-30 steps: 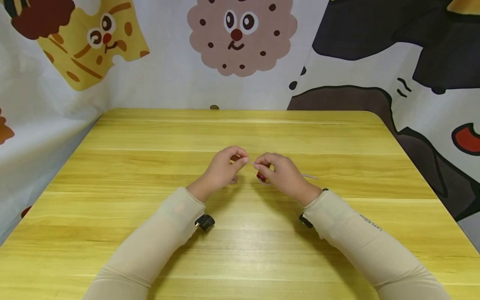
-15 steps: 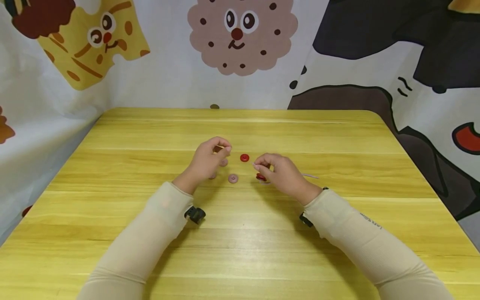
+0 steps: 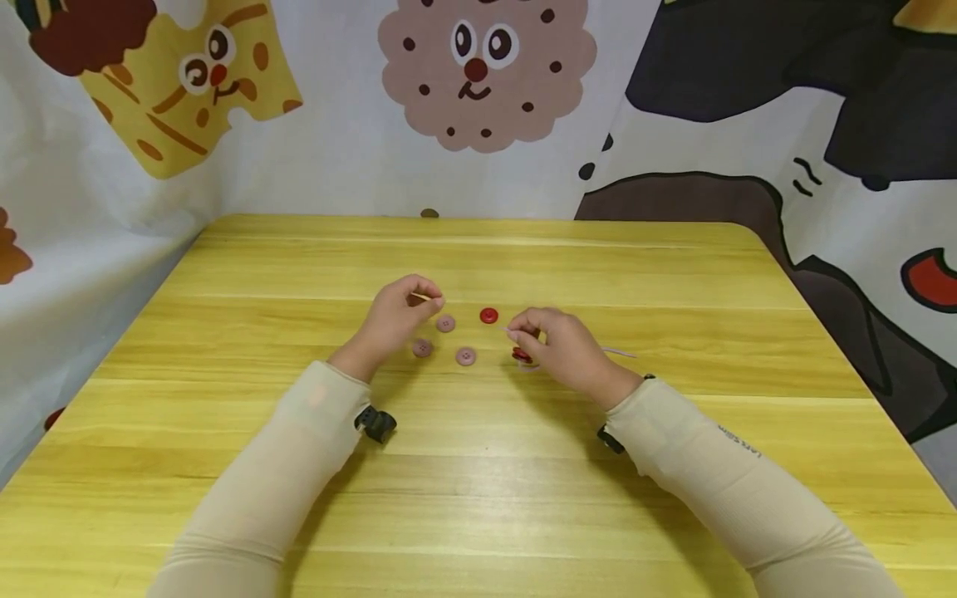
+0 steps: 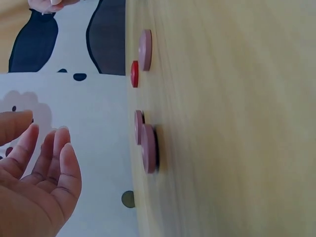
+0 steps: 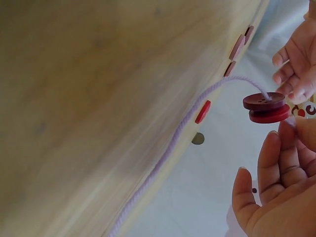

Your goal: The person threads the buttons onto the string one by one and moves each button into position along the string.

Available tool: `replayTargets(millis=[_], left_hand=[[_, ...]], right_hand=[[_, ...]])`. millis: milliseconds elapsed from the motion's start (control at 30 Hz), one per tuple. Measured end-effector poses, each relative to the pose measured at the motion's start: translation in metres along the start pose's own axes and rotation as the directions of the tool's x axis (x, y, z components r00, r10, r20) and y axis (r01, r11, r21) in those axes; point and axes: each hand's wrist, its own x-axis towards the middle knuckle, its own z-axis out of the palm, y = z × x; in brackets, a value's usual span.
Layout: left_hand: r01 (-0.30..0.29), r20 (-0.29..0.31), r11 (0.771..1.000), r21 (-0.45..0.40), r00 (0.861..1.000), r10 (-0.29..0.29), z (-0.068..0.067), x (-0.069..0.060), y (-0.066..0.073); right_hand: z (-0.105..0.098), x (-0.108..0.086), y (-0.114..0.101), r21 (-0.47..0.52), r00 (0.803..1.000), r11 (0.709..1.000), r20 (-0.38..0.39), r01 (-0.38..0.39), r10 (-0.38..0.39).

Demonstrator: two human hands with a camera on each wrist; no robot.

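Note:
Pinched in my right hand (image 3: 566, 347) is one end of a lilac cord (image 5: 185, 123). Two buttons are threaded on it just beyond the fingertips: a dark red button (image 5: 264, 101) against a brighter red button (image 5: 269, 116). The cord's other end trails behind the hand over the table. My left hand (image 3: 392, 317) hovers above the table to the left, thumb and forefinger slightly apart, with nothing between them. Beside it lie three dusty pink buttons, one at the back (image 3: 445, 324), one on the left (image 3: 422, 348) and one nearer me (image 3: 466, 356). A red button (image 3: 489, 316) lies between the hands.
The wooden table (image 3: 478, 498) has rounded far corners. A white curtain (image 3: 321, 166) printed with cartoon food hangs behind it and along both sides. Each wrist wears a black strap.
My left hand has let go of the cord's tip and drawn away to the left, uncovering the red button and the pink ones. The right hand has stayed in place.

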Motion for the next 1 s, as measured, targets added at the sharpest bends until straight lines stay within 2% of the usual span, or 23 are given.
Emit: replayTargets(millis=[367,500,733,1000], left_hand=[[0.081,0.051,0.994,0.068,0.995,-0.085,-0.006,-0.003,-0.004],[0.084,0.068,0.992,0.097,0.994,-0.091,-0.008,-0.003,-0.007],[0.095,0.118,0.991,0.093,0.987,-0.106,-0.008,-0.003,-0.009],[0.109,0.143,0.981,0.159,0.981,-0.132,-0.009,-0.001,-0.015]], right_hand=[[0.0,0.002,0.0,-0.009,1.0,1.0,0.004,0.006,-0.006],[0.0,0.003,-0.001,-0.017,1.0,1.0,0.01,0.009,-0.008],[0.0,0.003,0.001,-0.025,1.0,1.0,0.016,0.002,-0.002],[0.001,0.003,0.002,-0.032,1.0,0.999,0.028,-0.001,0.002]])
